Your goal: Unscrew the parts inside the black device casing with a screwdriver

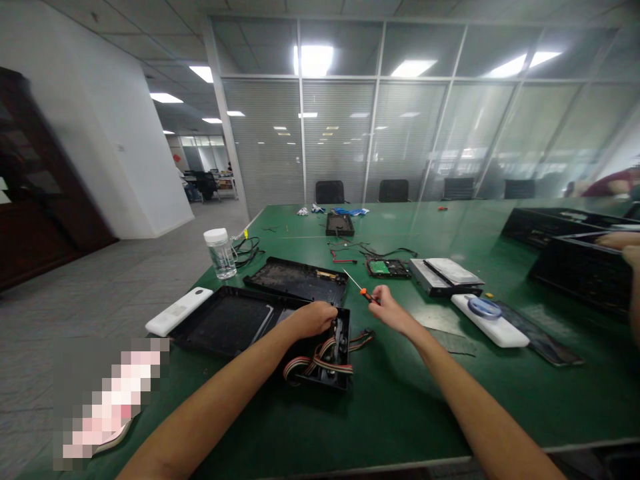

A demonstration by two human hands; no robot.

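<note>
My right hand (387, 309) is closed around the handle of a screwdriver (365, 293) with an orange and black grip, its thin shaft pointing up and left over the table. My left hand (317, 318) is closed at the right end of an open black plastic casing (225, 320); its fingertips are turned away, so what they pinch is hidden. Striped ribbon wires (330, 363) in red, white and black loop out of the casing near me, below that hand. Behind it lies a second dusty black shell (295, 277).
A green circuit board (385, 268), metal drive box (445, 275) and white device with a blue ring (490, 320) lie rightward. A clear jar (220, 253) and white device (179, 311) are left. Black cases (580, 267) stand far right, by another person's hand (620, 241).
</note>
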